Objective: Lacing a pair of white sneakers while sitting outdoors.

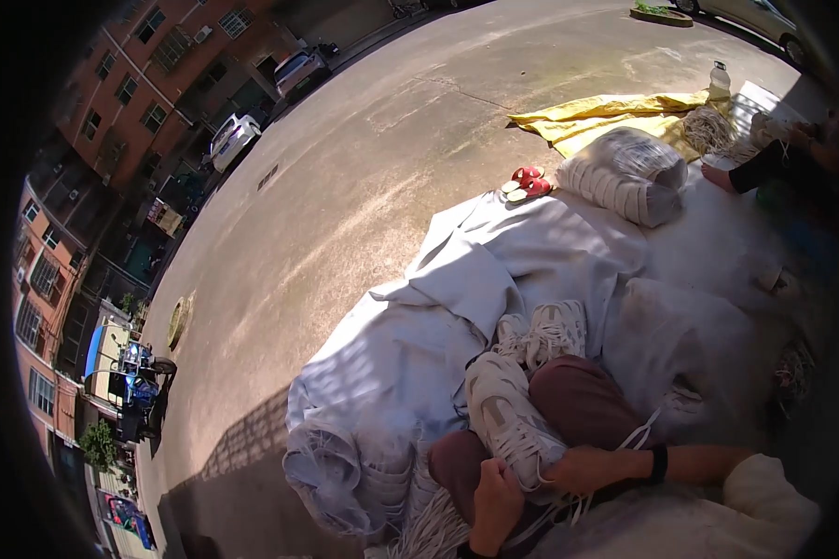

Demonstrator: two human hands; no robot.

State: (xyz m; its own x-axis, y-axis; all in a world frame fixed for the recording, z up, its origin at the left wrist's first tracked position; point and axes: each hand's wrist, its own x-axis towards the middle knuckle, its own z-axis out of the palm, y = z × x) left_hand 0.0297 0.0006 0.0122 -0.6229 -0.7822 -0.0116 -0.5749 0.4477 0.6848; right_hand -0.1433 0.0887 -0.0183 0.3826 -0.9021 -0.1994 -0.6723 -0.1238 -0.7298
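Note:
A beige and white sneaker [513,419] lies tilted across my lap, its toe pointing away from me. My left hand [497,503] is closed in a fist against the near left side of the shoe; what its fingers pinch is hidden. From the right, my right hand [573,469], with a dark band at the wrist, grips the near end of the sneaker. White shoelaces [578,508] hang loose beneath my hands. Just past my knees, a pair of similar sneakers [555,333] rests on the pale sheet [466,279].
To the left of my leg are plastic-wrapped stacked pale pieces [345,475] and a bundle of laces [433,531]. Farther off lie a wrapped roll of pieces [625,177], red sandals [529,184] and a yellow cloth [615,116]. Another person's leg [760,168] shows at right.

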